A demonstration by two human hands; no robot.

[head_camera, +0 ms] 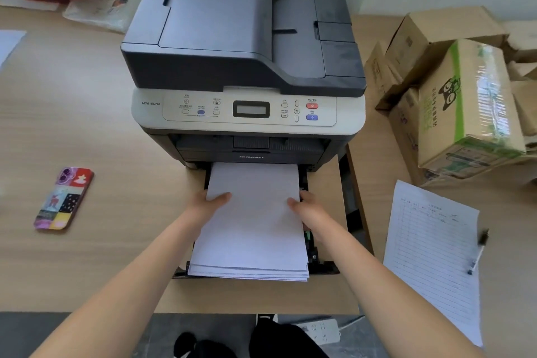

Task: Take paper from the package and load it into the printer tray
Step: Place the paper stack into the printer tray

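Here both hands clamp the paper stack, fingers hidden beneath, covering the tray.

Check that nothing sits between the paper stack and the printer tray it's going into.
Nothing visible blocks it. The paper stack already lies over the pulled-out tray, held at its sides by the left hand and right hand. Its near edges are fanned and overhang the tray's front. The tray floor beneath is hidden.
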